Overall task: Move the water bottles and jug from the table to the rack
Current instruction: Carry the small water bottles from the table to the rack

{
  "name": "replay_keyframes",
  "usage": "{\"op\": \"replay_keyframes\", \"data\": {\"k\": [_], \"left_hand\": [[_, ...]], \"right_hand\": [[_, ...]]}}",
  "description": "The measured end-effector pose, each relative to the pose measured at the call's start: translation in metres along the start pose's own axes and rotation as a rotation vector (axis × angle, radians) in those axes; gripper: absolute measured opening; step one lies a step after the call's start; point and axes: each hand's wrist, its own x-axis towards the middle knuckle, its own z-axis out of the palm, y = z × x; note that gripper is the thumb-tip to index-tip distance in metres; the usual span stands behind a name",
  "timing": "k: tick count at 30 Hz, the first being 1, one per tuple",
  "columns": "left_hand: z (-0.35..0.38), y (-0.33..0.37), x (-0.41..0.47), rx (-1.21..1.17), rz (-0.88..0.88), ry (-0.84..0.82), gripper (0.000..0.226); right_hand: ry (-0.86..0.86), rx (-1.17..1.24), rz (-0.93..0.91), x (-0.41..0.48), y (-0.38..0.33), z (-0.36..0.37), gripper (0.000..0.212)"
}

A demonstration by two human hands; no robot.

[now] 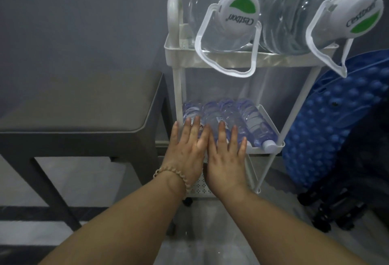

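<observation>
Middle shelf of the rack (272,126): water bottles (252,121) lying side by side. Your left hand (187,149) and right hand (226,155) rest flat on them at the front left corner, fingers (196,126) straight, grasping nothing. Top shelf: two jugs (223,18) on their sides. The desk (84,104) stands beside the rack.

It looked like a room in a home. A small white rack (273,59) on wheels stood against a plain grey wall (84,22), with big water jugs (294,18) and small bottles (252,119) stored on it, beside a grey tabletop (84,104) and a pale floor (210,233).
</observation>
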Motion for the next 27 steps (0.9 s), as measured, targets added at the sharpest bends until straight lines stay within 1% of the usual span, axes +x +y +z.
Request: {"op": "replay_keyframes", "data": {"k": [4, 7, 10, 11, 13, 16, 19, 22, 25, 26, 27], "left_hand": [[0.0, 0.003, -0.003, -0.004, -0.012, -0.027, 0.069], [-0.007, 0.003, -0.014, 0.027, 0.009, -0.058, 0.07], [-0.019, -0.004, -0.036, -0.006, 0.009, -0.062, 0.072], [-0.022, -0.007, -0.044, -0.046, -0.006, -0.028, 0.072], [-0.047, -0.016, -0.064, -0.122, -0.058, -0.019, 0.073], [-0.112, -0.04, -0.103, -0.168, -0.098, -0.083, 0.073], [-0.193, -0.065, -0.134, -0.214, -0.143, -0.144, 0.072], [-0.286, -0.089, -0.146, -0.254, -0.205, -0.136, 0.072], [-0.392, -0.118, -0.146, -0.397, -0.231, -0.045, 0.072], [-0.417, -0.122, -0.145, -0.422, -0.224, -0.024, 0.069], [-0.441, -0.127, -0.143, -0.432, -0.216, -0.001, 0.066]], "right_hand": [[-0.006, 0.029, -0.025, -0.002, 0.002, 0.002, 0.101], [-0.01, 0.052, -0.031, -0.01, 0.001, -0.017, 0.104], [-0.017, 0.056, -0.053, -0.024, -0.014, -0.059, 0.097], [-0.006, 0.074, -0.066, -0.031, -0.02, -0.071, 0.091], [-0.003, 0.107, -0.064, -0.044, -0.038, -0.102, 0.075], [-0.068, 0.159, -0.069, -0.061, -0.075, -0.171, 0.069], [-0.115, 0.185, -0.055, -0.074, -0.109, -0.25, 0.073], [-0.152, 0.213, -0.029, -0.084, -0.127, -0.332, 0.094], [-0.07, 0.298, -0.01, -0.072, -0.143, -0.432, 0.115], [-0.05, 0.307, -0.009, -0.069, -0.144, -0.457, 0.12], [-0.016, 0.313, -0.007, -0.062, -0.144, -0.481, 0.12]]}}
